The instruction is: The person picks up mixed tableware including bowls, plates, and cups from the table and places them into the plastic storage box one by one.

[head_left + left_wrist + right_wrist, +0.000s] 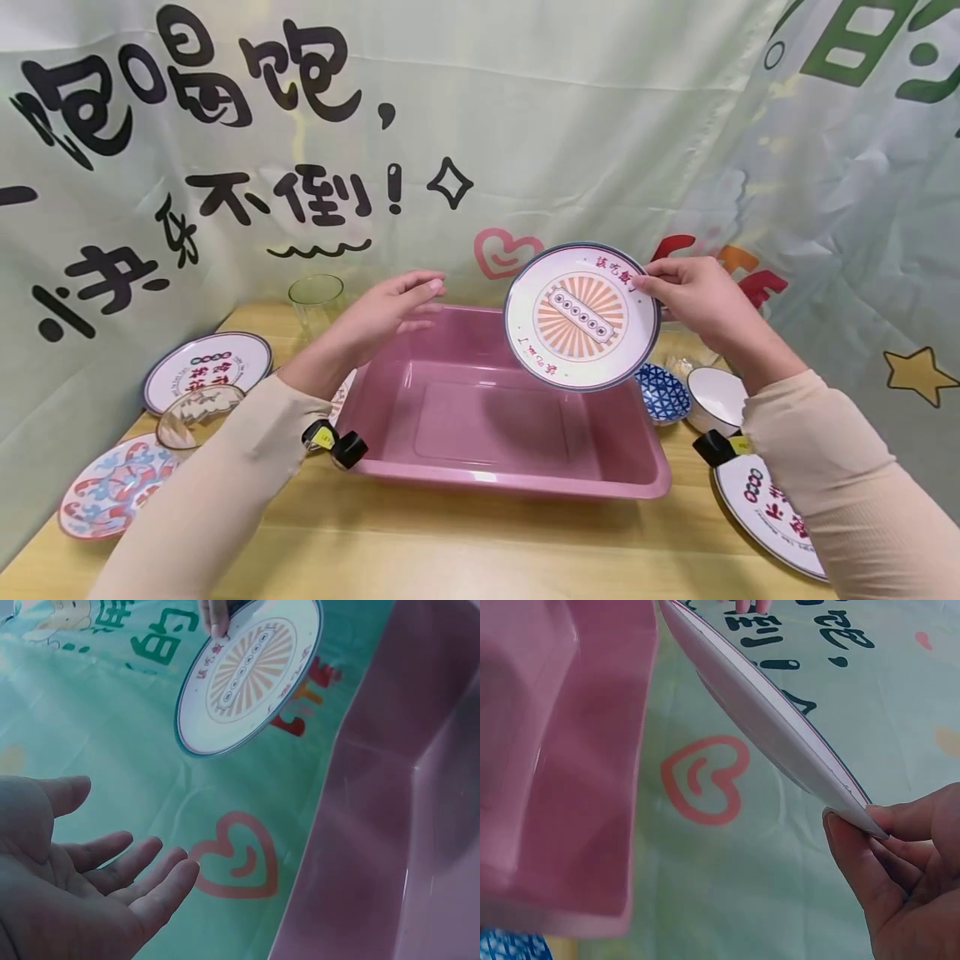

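A pink tub (525, 483) sits on the wooden table (450, 550). Left of it stand a clear glass (317, 302) and patterned plates (206, 367); right, a blue bowl (663, 393) beside a white bowl (716, 400).

Left hand (390, 310) raised, fingers relaxed, palm open; right hand (693, 300) raised, fingers pinching.

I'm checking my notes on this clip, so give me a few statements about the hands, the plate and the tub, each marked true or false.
1. The right hand pinches the sunburst plate at its rim. True.
2. The left hand grips the plate too. False: it is open and apart from it.
3. The plate lies flat inside the pink tub. False: it is held tilted above it.
4. A clear glass stands behind the left hand. True.
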`<state>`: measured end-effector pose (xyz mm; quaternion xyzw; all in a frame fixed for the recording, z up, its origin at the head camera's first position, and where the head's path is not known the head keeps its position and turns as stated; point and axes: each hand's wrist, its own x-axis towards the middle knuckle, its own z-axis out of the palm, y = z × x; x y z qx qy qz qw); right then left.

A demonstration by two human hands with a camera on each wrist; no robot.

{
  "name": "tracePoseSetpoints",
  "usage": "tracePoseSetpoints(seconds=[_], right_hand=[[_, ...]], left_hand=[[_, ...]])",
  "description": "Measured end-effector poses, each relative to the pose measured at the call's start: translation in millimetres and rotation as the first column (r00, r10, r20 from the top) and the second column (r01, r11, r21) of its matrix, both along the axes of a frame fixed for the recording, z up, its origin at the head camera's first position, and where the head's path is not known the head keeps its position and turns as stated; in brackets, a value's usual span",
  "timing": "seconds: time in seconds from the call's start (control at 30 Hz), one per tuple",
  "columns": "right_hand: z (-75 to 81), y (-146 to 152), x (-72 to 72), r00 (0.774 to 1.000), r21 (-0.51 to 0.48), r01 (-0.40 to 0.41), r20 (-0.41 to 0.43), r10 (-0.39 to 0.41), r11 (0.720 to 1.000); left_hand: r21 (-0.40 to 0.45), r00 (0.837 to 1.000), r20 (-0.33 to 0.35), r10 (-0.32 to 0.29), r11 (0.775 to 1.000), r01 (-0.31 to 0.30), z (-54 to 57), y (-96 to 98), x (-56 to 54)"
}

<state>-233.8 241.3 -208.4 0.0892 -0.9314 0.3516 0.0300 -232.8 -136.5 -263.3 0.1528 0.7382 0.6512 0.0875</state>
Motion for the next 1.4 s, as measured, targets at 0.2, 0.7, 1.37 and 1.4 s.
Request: tracePoseSetpoints(seconds=[0.2, 0.7, 1.37, 1.4], right_hand=[[-9.8, -13.8, -11.8, 0.998, -0.134, -0.016, 0.065, 0.025, 0.991], [-45.2, -49.1, -40.0, 0.988, -0.320, -0.003, 0.143, 0.051, 0.947], [-88.5, -81.4, -73.6, 0.957, -0.419, 0.033, 0.276, 0.092, 0.908], [-90.7, -83.2, -75.3, 0.956, -0.418, 0.032, 0.278, 0.095, 0.908]], left_hand=[[0.026, 0.999, 0.046, 0.029, 0.999, -0.030, -0.9, 6.9, -15.1], [0.118, 0.967, 0.208, 0.149, 0.977, -0.176, -29.2, 33.0, -51.2], [0.003, 0.905, 0.081, 0.419, 0.907, -0.420, -61.2, 35.6, -64.8], [-0.024, 0.900, 0.059, 0.433, 0.902, -0.432, -61.9, 35.3, -65.3]])
